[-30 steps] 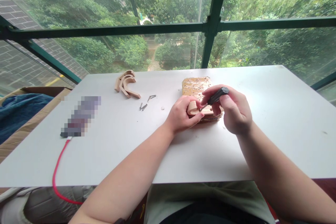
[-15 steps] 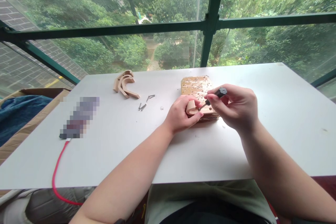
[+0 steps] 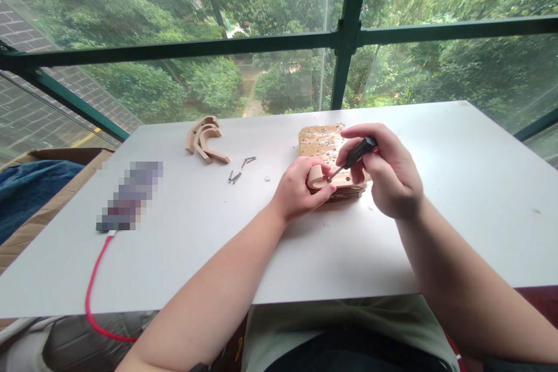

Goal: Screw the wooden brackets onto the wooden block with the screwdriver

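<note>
On a worn, pitted block (image 3: pixel 320 138) lies a pale wooden hook (image 3: pixel 315 175) with a curled end. My left hand (image 3: pixel 300 189) grips the hook at that curl, thumb in front and fingers behind. In my right hand (image 3: pixel 386 171) is a screwdriver (image 3: pixel 360 151) with a black handle, tilted so that its shaft runs down to the left. Its tip meets the hook at a small dark spot beside my left thumb; whether a screw sits there is too small to tell. A dark hole shows farther right along the hook.
More wooden hooks (image 3: pixel 207 140) lie piled at the back left of the white table (image 3: pixel 209 261). Several loose screws (image 3: pixel 235 177) lie between them and my left hand. A blurred-out phone-like object (image 3: pixel 131 195) with a red cable (image 3: pixel 89 290) is at left, near a cardboard box (image 3: pixel 52 203).
My right hand has shifted its fingers on the screwdriver, with the index finger now lifted off and the handle leaning more to the right. My left hand keeps its hold on the hook.
</note>
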The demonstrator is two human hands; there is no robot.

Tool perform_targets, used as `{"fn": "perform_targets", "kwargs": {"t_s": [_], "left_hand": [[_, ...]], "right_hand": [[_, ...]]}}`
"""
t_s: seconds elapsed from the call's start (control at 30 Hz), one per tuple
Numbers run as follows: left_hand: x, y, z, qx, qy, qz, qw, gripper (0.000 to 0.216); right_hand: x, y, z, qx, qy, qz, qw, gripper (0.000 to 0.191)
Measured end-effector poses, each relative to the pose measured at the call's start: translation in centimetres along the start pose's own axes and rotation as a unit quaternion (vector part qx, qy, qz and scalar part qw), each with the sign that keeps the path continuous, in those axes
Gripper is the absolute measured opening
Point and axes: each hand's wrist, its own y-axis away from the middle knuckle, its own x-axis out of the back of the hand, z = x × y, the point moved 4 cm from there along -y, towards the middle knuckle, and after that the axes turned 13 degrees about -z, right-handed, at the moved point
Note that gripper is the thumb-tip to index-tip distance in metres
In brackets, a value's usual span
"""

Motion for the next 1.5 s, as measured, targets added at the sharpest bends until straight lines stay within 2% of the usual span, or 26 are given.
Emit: {"fn": "perform_targets", "kwargs": {"t_s": [0.23, 0.5, 0.6, 0.67, 0.73, 0.8, 0.93, 1.03, 1.37, 1.5], "left_hand": [[0.0, 0.1, 0.0, -0.003, -0.013, 0.008, 1.000, 0.028], [-0.1, 0.0, 0.0, 0.001, -0.008, 0.004, 1.000, 0.028], [0.0, 0.0, 0.0, 0.000, -0.001, 0.003, 1.000, 0.028], [0.0, -0.1, 0.1, -0.001, 0.002, 0.003, 1.000, 0.028], [0.0, -0.1, 0.1, -0.003, 0.004, 0.003, 1.000, 0.027], [0.1, -0.1, 0.1, -0.003, 0.006, 0.001, 1.000, 0.027], [0.0, 0.0, 0.0, -0.001, 0.010, -0.005, 1.000, 0.028], [0.0, 0.0, -0.1, -0.005, 0.008, -0.006, 1.000, 0.028], [0.0, 0.0, 0.0, -0.010, 0.002, -0.003, 1.000, 0.027], [0.0, 0.0, 0.0, -0.005, -0.001, 0.002, 1.000, 0.027]], "right_hand": [[-0.1, -0.3, 0.9, -0.024, 0.031, -0.001, 0.999, 0.009], [0.2, 0.0, 0.2, -0.037, 0.170, 0.052, 0.983, 0.010], [0.2, 0.1, 0.8, -0.033, 0.161, 0.089, 0.982, 0.012], [0.1, 0.1, 1.2, -0.024, 0.141, 0.100, 0.985, 0.022], [-0.1, 0.0, 1.4, -0.019, 0.118, 0.095, 0.988, 0.035], [-0.2, 0.0, 1.4, -0.018, 0.097, 0.086, 0.991, 0.040], [0.1, 0.0, 1.1, -0.012, 0.056, 0.055, 0.997, 0.020], [0.2, 0.2, 0.9, -0.004, 0.037, 0.025, 0.999, 0.019], [0.3, -0.3, 1.2, -0.011, 0.116, 0.028, 0.993, 0.010], [0.6, -0.1, 0.8, -0.010, 0.184, 0.061, 0.981, 0.018]]}}
